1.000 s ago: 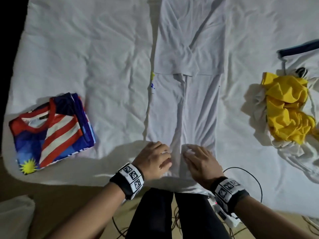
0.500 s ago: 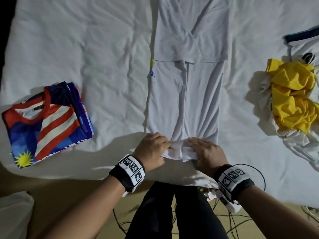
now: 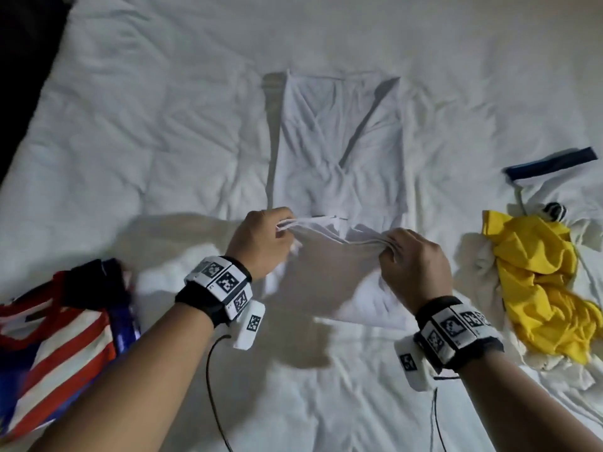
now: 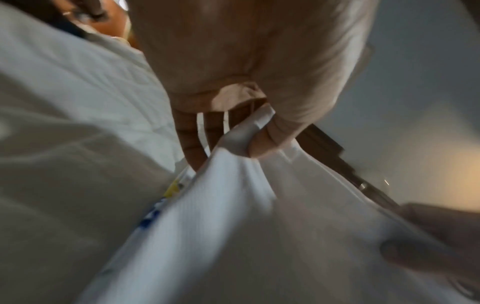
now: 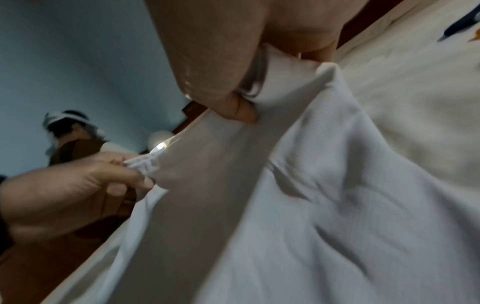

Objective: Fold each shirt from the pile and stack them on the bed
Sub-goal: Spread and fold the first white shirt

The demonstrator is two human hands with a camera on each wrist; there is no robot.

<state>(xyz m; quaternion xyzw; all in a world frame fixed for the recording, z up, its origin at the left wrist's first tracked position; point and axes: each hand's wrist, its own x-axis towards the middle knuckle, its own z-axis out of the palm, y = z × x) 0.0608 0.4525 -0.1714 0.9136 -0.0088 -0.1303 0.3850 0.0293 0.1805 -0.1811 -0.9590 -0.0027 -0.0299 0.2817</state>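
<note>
- Big white bed [image 3: 169, 132] w/ a crumpled sheet fills most of the head view.
- Near left: folded shirt w/ red & white stripes and blue [image 3: 55, 340], lying flat, well apart from the hands.
- Right side: pile [image 3: 538, 282] of loose clothes, a yellow shirt on top, white stuff under it. Far right of it, a white piece w/ a dark blue band [image 3: 551, 164].
- Black wires [image 3: 212, 380] hang from the wrist bands, near edge.
- Nothing sits between the hands and the far part of the white shirt [image 3: 339, 148], which lies flat in the middle of the bed.
- Left hand [image 3: 261, 243] pinches the left corner of the shirt's near hem, thumb on top.
- Right hand [image 3: 414, 265] pinches the right corner, fingers curled round bunched cloth.
- Hem is off the bed, held tight between both hands; it casts a dark shadow under it.
- Vs 0.5 s ago: hands were close together, low on the hem near the bed edge. Now they are wider apart, higher, and farther over the bed. The near half of the shirt has come up w/ them.
</note>
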